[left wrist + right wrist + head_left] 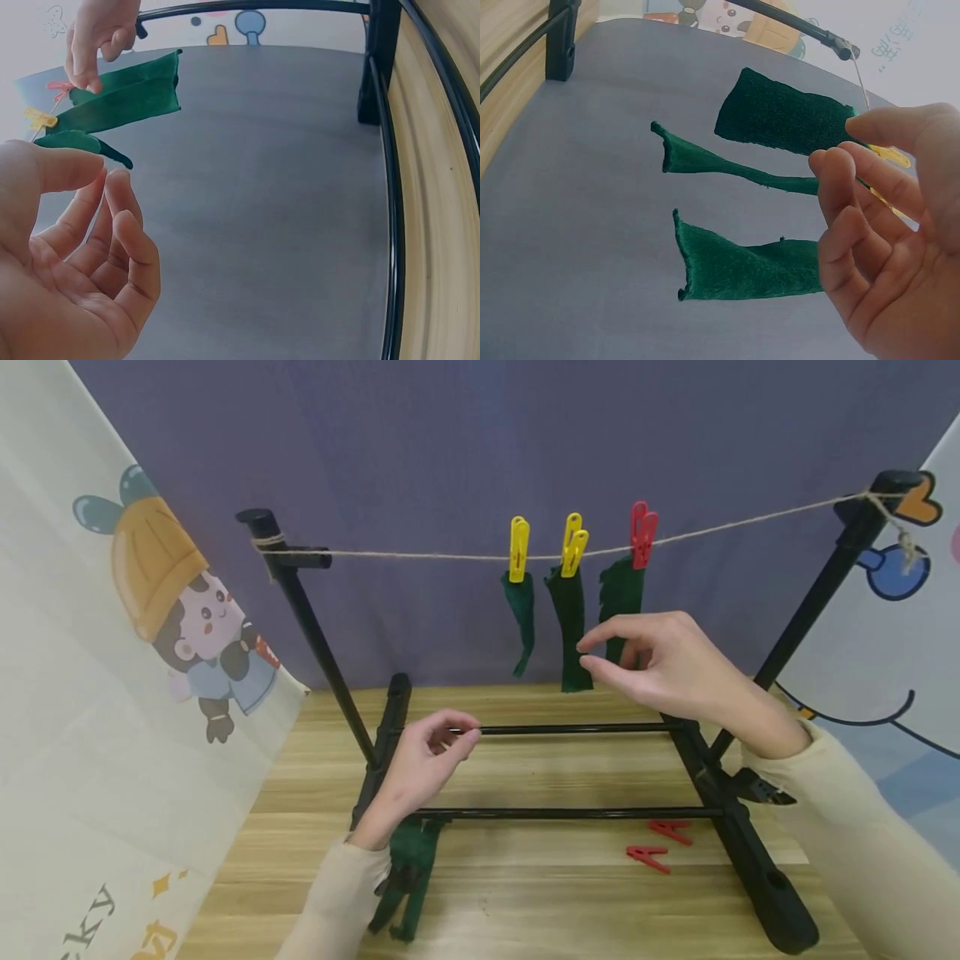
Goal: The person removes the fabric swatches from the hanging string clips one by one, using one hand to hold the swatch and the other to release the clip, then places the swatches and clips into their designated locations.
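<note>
Three dark green cloth strips hang from a string line (420, 557). Yellow clothespins clip the left strip (522, 614) and the middle strip (570, 643); a red clothespin (643, 539) clips the right strip (621, 589). My right hand (671, 664) is beside the middle strip and partly in front of the right one, its thumb and fingertips slightly apart with nothing between them. Lower down, my left hand (429, 762) hovers over the rack's left side, fingers loosely bent, holding nothing. In the left wrist view the left fingertips (112, 174) are bare.
A black rack frame holds the line between a left post (318, 652) and a right post (813, 602). More green cloth (412, 877) lies on the wooden table (540, 893) below my left wrist. Two red clothespins, the nearer one (647, 858) and another (670, 832), lie near the front bar (555, 814).
</note>
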The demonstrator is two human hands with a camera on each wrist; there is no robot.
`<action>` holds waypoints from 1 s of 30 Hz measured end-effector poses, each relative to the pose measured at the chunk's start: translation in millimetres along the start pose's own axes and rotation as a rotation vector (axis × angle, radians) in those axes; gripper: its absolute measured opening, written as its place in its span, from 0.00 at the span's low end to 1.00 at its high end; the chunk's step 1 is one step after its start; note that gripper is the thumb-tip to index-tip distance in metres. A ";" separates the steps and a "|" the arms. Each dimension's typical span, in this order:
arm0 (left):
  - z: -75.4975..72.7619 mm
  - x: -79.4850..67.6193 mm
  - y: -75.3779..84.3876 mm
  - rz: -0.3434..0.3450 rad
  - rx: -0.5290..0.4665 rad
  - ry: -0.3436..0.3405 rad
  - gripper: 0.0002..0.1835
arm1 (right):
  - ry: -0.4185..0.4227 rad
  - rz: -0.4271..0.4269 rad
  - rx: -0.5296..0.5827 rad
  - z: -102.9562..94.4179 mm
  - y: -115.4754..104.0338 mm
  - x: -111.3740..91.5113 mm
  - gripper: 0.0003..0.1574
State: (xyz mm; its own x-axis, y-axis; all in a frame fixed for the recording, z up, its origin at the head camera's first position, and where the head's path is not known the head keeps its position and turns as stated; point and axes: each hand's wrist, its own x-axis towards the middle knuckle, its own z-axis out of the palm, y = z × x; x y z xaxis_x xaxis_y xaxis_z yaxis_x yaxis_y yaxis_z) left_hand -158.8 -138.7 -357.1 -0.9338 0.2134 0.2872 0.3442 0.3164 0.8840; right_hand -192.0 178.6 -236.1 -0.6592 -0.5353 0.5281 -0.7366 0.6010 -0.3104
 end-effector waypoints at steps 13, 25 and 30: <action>7.1 10.8 2.1 0.007 -0.045 0.009 0.10 | 0.077 0.018 -0.016 -3.8 -9.5 12.1 0.10; 12.2 23.9 10.1 0.026 -0.074 0.053 0.10 | 0.219 -0.060 0.022 -8.7 -15.5 25.0 0.12; 10.6 31.6 12.8 0.081 -0.126 0.118 0.08 | 0.248 -0.073 0.036 -9.9 -19.2 29.5 0.13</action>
State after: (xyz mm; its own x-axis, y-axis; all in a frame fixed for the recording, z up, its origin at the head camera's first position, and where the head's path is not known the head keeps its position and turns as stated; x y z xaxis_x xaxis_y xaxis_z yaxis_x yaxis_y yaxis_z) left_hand -182.9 -118.1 -340.6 -0.9109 0.1214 0.3943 0.4109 0.1822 0.8933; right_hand -195.8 157.1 -206.8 -0.5505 -0.4119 0.7262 -0.7885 0.5423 -0.2901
